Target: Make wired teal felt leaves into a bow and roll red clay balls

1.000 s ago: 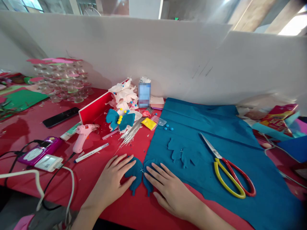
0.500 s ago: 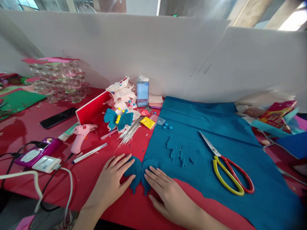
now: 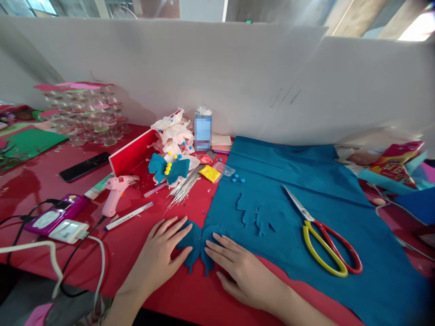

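Right fingers (image 3: 221,252) perhaps tighter, scissors (image 3: 307,218) nearby.

Right hand (image 3: 243,268) has clear cloth (image 3: 287,242) up to scissors (image 3: 308,222)

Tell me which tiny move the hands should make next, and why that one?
I'd probably lift the right hand a little. Both it and the left hand lie over the blue cut shape, one on each side of its pale cross mark, so parts of its outline are hidden; lifting one might show more.
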### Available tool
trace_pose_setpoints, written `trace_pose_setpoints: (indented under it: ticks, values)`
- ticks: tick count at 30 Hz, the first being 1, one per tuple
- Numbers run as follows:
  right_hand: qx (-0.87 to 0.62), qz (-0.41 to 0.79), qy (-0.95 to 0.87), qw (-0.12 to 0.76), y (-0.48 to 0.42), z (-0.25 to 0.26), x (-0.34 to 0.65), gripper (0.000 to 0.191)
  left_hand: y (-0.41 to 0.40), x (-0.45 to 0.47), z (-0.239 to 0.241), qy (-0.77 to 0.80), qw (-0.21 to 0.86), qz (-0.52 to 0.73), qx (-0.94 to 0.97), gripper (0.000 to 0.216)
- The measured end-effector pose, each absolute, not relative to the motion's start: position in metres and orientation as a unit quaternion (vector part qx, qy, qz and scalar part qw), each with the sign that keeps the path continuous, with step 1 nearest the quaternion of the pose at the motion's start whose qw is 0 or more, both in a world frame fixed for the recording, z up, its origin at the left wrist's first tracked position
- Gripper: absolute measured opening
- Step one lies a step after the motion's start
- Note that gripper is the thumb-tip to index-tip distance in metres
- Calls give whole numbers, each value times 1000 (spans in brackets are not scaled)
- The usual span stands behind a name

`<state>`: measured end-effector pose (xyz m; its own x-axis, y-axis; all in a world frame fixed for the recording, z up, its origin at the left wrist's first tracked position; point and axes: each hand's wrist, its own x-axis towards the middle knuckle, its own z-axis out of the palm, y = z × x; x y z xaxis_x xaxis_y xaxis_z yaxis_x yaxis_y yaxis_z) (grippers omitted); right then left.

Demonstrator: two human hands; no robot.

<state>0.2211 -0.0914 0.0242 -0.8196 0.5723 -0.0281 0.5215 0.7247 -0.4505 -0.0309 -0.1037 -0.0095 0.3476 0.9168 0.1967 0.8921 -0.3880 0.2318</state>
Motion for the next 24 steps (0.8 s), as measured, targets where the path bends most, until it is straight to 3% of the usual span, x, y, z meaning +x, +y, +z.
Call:
trace_pose_setpoints:
  ticks: [24]
  values:
    - [-237,201,-950,38,-73,29,230,55,-107,-15,-8,588,67,172,787,46]
